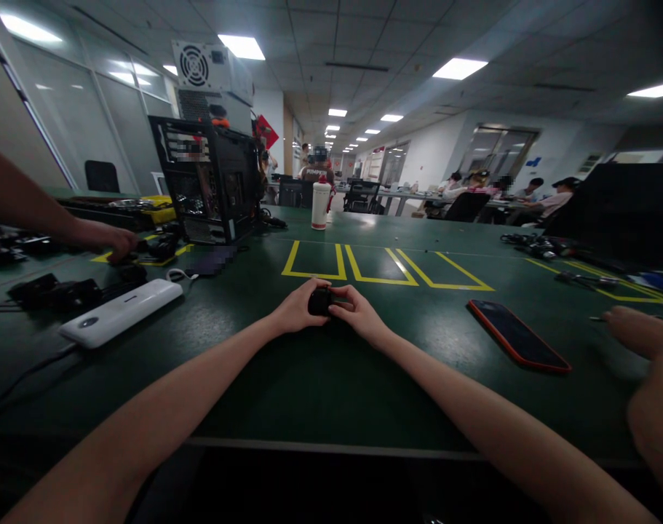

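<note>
A small black object is held between both hands just above the green table, near the middle of the view. My left hand wraps its fingers and thumb round its left side. At its right side my right hand has thumb and fingertips closed on it. What exactly the object is cannot be made out. Beyond the hands, yellow tape outlines mark the tabletop.
An orange-edged phone lies at right, a white power bank at left. Behind stand an open computer case and a white cup. Other people's hands reach in at the left and right. Black cables lie at both sides.
</note>
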`<state>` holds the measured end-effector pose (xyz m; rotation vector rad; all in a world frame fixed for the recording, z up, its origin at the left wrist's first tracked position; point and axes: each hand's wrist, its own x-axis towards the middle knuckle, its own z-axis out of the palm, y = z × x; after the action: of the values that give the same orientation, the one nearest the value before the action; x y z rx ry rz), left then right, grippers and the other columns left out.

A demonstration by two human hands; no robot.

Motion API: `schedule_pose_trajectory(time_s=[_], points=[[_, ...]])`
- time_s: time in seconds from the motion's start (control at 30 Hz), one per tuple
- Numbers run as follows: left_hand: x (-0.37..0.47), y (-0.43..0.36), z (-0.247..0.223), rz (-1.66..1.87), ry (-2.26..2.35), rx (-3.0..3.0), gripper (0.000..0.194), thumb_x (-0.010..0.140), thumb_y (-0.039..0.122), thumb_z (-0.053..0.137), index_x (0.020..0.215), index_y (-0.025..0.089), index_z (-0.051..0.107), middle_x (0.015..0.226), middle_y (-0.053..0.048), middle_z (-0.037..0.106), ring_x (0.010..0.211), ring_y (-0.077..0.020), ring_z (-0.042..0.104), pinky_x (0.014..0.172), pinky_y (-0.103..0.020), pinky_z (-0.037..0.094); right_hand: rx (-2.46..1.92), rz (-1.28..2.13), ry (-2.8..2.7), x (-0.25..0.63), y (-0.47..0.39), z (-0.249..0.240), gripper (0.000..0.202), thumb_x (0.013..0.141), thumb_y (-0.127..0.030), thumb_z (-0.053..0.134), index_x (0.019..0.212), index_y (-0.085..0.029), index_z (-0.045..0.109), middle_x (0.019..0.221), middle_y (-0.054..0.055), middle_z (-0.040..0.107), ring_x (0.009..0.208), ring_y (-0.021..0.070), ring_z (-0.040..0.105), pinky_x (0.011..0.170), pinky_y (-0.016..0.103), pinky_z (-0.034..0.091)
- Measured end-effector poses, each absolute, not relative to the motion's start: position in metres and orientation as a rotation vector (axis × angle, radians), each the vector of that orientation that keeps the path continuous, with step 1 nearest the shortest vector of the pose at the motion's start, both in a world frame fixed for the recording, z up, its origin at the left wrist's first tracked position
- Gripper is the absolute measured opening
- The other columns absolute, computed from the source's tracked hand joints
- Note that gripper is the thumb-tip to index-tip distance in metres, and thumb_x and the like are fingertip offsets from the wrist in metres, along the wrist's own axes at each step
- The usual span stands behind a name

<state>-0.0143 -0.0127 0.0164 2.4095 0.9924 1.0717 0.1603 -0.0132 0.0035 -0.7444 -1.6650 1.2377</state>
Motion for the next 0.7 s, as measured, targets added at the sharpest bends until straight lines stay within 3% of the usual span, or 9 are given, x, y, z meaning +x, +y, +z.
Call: schedule_pose_trajectory(time_s=[0.1,0.27,0.4,0.53,0.7], points=[[-0.0145,-0.0124,0.0168,1.065,0.994,2.412,0.059,0.058,0.023,0.066,0.111,0.019,0.04,0.11,-0.006,0.05,0.101,-0.0205,0.049,0.088,-0.034,0.039,-0.716,1.233,-1.668,0.1597,-0.0166,0.0048,0.034,0.063,-0.02,0.064,0.092,-0.021,0.046,0.102,0.002,0.051,0.094,0.0145,0.055,0.087,0.034,0.041],[-0.0135,-0.0124,0.0182,1.062,0.995,2.398,0.059,0.058,0.024,0.066,0.111,0.02,0.04,0.11,-0.005,0.05,0.101,-0.0213,0.05,0.088,-0.036,0.039,-0.779,1.228,-1.656,0.1599,-0.0157,0.0059,0.022,0.072,-0.031,0.056,0.089,-0.021,0.047,0.095,0.002,0.053,0.089,0.0134,0.054,0.081,0.033,0.044],[-0.0134,-0.0125,0.0182,1.072,0.987,2.401,0.058,0.058,0.023,0.066,0.11,0.02,0.04,0.11,-0.005,0.05,0.101,-0.0212,0.05,0.089,-0.036,0.038,-0.825,1.235,-1.644,0.1611,-0.0115,0.0034,0.024,0.072,-0.033,0.055,0.093,-0.023,0.047,0.092,0.002,0.055,0.083,0.0136,0.055,0.076,0.033,0.046],[-0.0135,-0.0119,0.0179,1.06,0.999,2.42,0.058,0.058,0.024,0.066,0.111,0.02,0.04,0.109,-0.005,0.051,0.1,-0.0211,0.05,0.088,-0.036,0.039,-0.862,1.211,-1.688,0.1619,-0.0091,0.0025,0.032,0.073,-0.031,0.055,0.103,-0.022,0.048,0.099,0.005,0.054,0.09,0.016,0.054,0.081,0.036,0.044],[-0.0137,-0.0107,0.0174,1.053,1.0,2.418,0.057,0.059,0.024,0.065,0.111,0.02,0.04,0.111,-0.006,0.05,0.102,-0.0213,0.05,0.089,-0.036,0.038,-0.744,1.192,-1.709,0.1615,-0.0128,0.0042,0.032,0.066,-0.022,0.061,0.095,-0.02,0.048,0.102,0.003,0.052,0.096,0.0165,0.054,0.086,0.036,0.042]])
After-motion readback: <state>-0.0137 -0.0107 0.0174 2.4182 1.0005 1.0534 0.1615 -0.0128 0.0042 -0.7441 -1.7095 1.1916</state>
